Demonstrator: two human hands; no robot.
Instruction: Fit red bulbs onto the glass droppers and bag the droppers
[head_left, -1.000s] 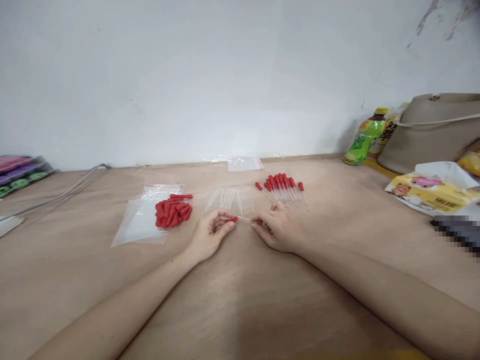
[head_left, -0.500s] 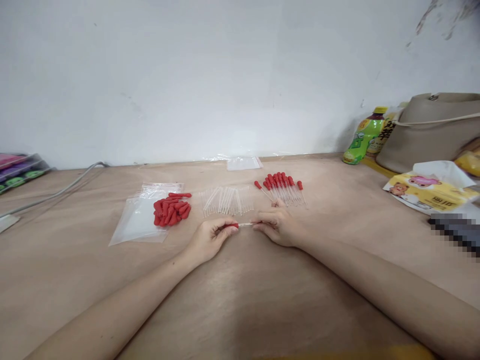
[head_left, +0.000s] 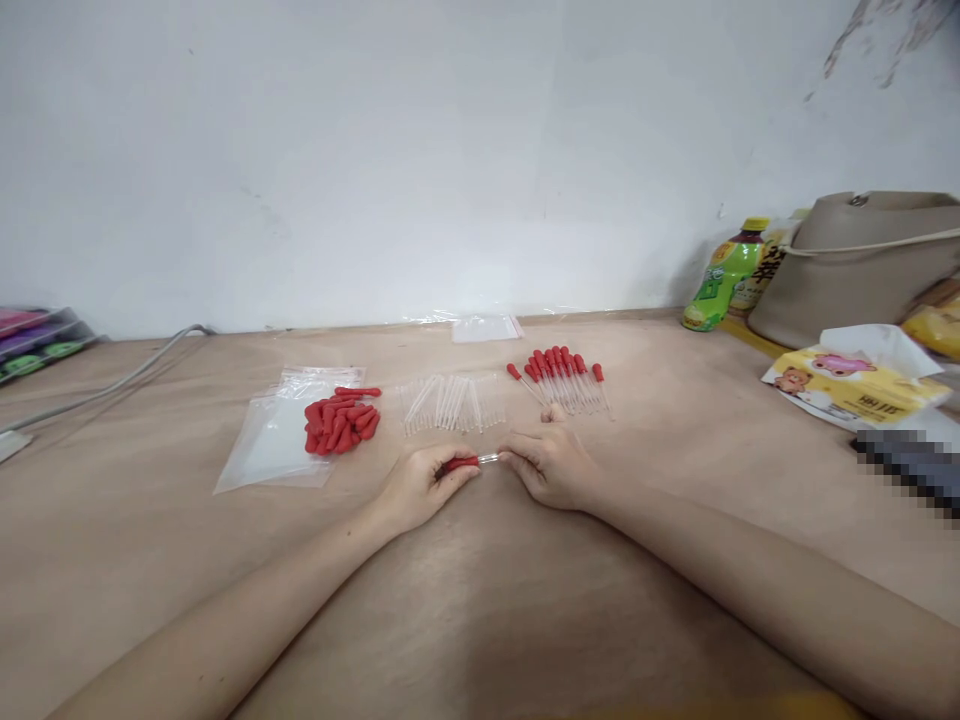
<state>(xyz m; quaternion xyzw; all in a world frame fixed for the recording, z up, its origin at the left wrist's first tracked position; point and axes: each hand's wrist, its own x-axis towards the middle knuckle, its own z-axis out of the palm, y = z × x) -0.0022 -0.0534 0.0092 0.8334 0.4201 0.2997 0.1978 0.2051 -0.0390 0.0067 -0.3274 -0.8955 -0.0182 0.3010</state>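
Between thumb and fingers, my left hand (head_left: 429, 484) pinches a red rubber dropper bulb (head_left: 461, 463). My right hand (head_left: 551, 465) is closed on a clear glass dropper tube (head_left: 488, 458), whose left end meets the bulb's mouth; how deep it sits inside I cannot tell. Behind my hands lie several loose glass tubes (head_left: 454, 403) in a row. Left of them is a pile of red rubber bulbs (head_left: 341, 420) on clear plastic bags (head_left: 262, 440). Droppers with red bulbs fitted (head_left: 559, 370) lie fanned out beyond my right hand.
A small clear bag (head_left: 487, 328) lies by the wall. At right are a green drink bottle (head_left: 724, 275), a beige bag (head_left: 840, 270), a yellow tissue pack (head_left: 855, 385) and a blurred dark object (head_left: 911, 470). A grey cable (head_left: 142, 372) and packaged colourful items (head_left: 45, 345) are at left.
My hands have come slightly closer to each other and lower in view. Less of the glass tube shows between them, and more of the red bulb is visible.
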